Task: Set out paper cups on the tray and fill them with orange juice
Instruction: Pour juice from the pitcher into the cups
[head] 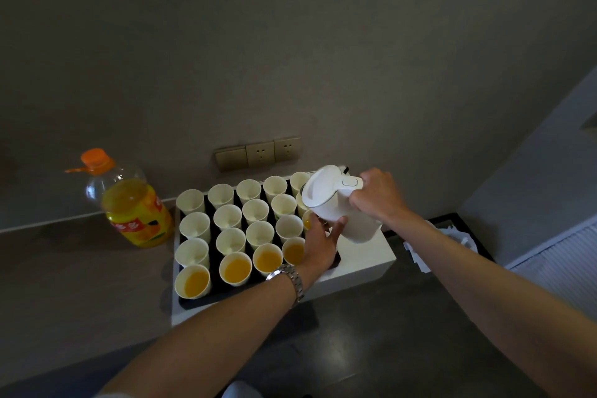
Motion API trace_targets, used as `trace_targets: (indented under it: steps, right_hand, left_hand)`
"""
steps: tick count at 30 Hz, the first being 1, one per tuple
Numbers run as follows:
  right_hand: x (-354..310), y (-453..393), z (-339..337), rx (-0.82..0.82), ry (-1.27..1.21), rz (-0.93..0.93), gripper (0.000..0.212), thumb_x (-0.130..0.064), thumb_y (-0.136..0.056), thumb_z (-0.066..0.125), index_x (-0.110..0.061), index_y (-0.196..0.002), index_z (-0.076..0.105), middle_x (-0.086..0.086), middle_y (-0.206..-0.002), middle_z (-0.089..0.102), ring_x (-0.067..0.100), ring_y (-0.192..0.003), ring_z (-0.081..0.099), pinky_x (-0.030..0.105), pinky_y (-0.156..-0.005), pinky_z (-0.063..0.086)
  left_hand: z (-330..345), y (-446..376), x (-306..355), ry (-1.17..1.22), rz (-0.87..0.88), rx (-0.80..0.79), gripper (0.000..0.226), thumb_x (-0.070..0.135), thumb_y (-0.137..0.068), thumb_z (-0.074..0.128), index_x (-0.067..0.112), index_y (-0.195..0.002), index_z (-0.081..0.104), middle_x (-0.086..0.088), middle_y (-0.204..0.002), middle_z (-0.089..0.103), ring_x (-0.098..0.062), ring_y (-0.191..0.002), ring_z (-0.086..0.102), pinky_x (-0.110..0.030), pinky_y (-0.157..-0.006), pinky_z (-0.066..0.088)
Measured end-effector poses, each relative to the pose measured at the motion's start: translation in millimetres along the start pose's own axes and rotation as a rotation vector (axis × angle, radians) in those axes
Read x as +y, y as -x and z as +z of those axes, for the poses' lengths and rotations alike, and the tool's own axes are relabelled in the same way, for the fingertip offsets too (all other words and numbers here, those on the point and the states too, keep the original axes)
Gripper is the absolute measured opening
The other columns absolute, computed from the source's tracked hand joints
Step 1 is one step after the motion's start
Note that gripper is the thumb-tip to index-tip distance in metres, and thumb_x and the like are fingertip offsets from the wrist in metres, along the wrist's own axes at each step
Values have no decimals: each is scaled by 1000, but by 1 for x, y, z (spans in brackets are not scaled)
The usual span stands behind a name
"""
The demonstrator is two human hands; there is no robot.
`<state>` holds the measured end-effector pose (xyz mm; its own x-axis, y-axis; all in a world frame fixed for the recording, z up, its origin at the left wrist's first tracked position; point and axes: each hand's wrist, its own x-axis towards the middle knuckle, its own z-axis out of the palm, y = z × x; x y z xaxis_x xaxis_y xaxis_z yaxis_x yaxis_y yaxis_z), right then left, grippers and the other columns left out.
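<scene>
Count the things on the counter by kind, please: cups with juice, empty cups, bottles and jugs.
Cups with juice: 5
Empty cups: 14 (one is half hidden behind the jug, so its content is uncertain)
Bottles: 1
Jugs: 1
Total visible: 21

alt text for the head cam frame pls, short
A person tilts a white jug over paper cups on a tray, right hand gripping its handle, left hand steadying its underside. The near row holds orange juice; most other cups look empty. A juice bottle stands on the counter to the left.
</scene>
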<state>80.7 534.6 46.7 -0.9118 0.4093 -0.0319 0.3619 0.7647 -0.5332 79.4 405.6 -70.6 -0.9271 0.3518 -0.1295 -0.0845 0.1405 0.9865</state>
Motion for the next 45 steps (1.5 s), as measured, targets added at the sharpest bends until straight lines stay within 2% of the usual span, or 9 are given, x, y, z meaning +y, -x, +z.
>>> trace_targets:
  steps: [4, 9, 20, 24, 27, 29, 33, 37, 45]
  right_hand:
    - [-8, 0, 5, -15, -8, 11, 6, -9, -65, 63, -5, -68, 61, 12, -69, 65, 30, -66, 63, 32, -52, 40]
    - [-16, 0, 11, -63, -10, -11, 11, -16, -59, 59, -6, -65, 61, 9, -65, 65, 33, -67, 65, 32, -51, 42]
    - [-26, -2, 21, -80, 87, 23, 13, -14, -63, 58, -4, -70, 59, 10, -70, 63, 31, -68, 60, 28, -52, 39]
    - [-30, 2, 19, -102, 107, 16, 11, -20, -63, 54, -10, -67, 50, 7, -72, 56, 31, -72, 55, 27, -50, 29]
    - [-34, 3, 19, -112, 102, 9, 21, -29, -56, 46, -13, -68, 47, 6, -74, 56, 33, -78, 56, 28, -51, 30]
    - [-36, 2, 19, -116, 121, 3, 26, -34, -55, 46, -14, -71, 46, 6, -78, 57, 32, -82, 56, 29, -53, 32]
    - [-39, 2, 17, -141, 156, -2, 27, -35, -54, 44, -15, -72, 43, 4, -79, 54, 32, -85, 53, 32, -64, 37]
    - [-36, -2, 19, -154, 181, -13, 23, -33, -55, 44, -16, -70, 41, 3, -76, 52, 31, -81, 55, 31, -61, 37]
    - [-25, -8, 26, -124, 198, -22, 23, -26, -75, 61, -17, -68, 40, 3, -73, 52, 29, -74, 55, 27, -51, 29]
  left_hand:
    - [-7, 1, -6, -9, 1, 6, 43, 33, -102, 62, 22, -135, 37, 3, -128, 58, -12, -115, 57, -33, -104, 48]
    - [-16, 7, -4, 18, -58, 3, 49, 34, -103, 60, 13, -141, 38, 3, -125, 58, -12, -116, 55, -29, -102, 44]
    - [-20, 7, -16, 86, -114, -61, 54, 38, -103, 57, 13, -146, 35, -4, -138, 57, -16, -128, 53, -35, -115, 41]
    - [-20, 8, -17, 142, -168, -71, 44, 33, -105, 55, 9, -140, 40, -4, -127, 59, -14, -117, 57, -11, -93, 48]
    - [-16, 8, -18, 157, -172, -84, 51, 44, -100, 60, 11, -136, 44, -3, -120, 61, -19, -117, 57, -37, -110, 46]
    - [-14, 7, -20, 216, -214, -82, 54, 61, -89, 67, 26, -124, 48, 3, -114, 62, -16, -112, 59, -45, -106, 50]
    - [-11, 6, -20, 305, -246, -111, 15, 38, -102, 60, 34, -105, 45, 6, -103, 59, -7, -91, 59, -32, -82, 56]
    - [-9, 7, -20, 324, -232, -114, 25, 49, -92, 64, 35, -105, 47, 6, -103, 62, -8, -92, 60, -42, -96, 54]
    - [-6, 11, -19, 367, -260, -130, 12, 35, -101, 57, 32, -102, 44, 6, -94, 56, -8, -79, 53, -31, -75, 47]
